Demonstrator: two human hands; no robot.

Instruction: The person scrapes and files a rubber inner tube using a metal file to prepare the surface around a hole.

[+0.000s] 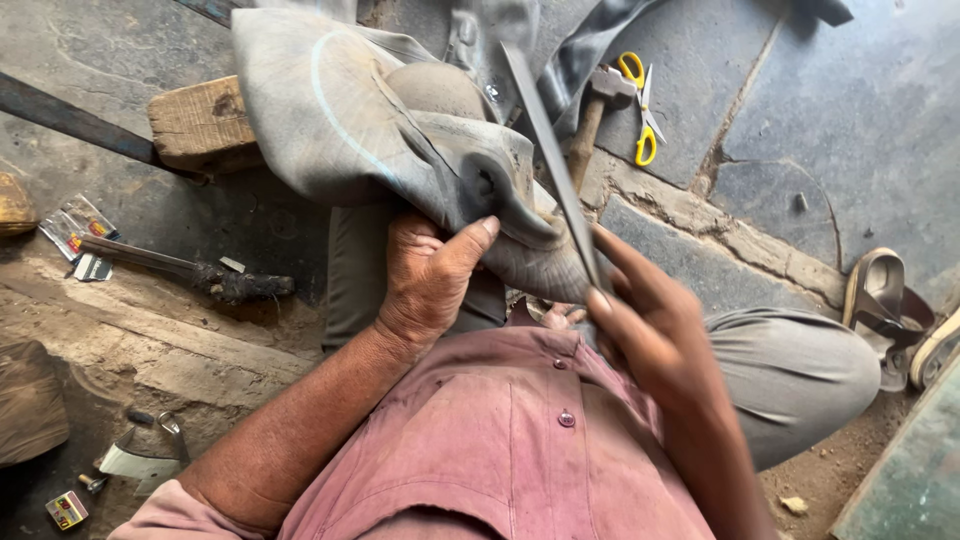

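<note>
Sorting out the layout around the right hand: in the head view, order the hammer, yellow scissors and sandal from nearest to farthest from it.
From the right hand:
1. Hammer, lying above the hand on the stone floor.
2. Yellow scissors, just right of the hammer head.
3. Sandal, far right on the floor.

- Left hand point(428, 275): grips a fold of the grey rubber tube point(370, 120), thumb pressed on its edge.
- Right hand point(645, 320): fingers closed round a long flat metal file point(548, 150), blade laid slantwise across the tube.
- Wooden block point(200, 122): beneath the tube, upper left.
- Hammer point(592, 115): on the stone floor point(860, 100), just beside yellow-handled scissors point(640, 105).
- Sandal point(880, 300): far right.
- Dirty-handled tool point(190, 270): on the ground, left.
- Pink shirt point(500, 440) and grey trousers point(790, 370): the person's own.
</note>
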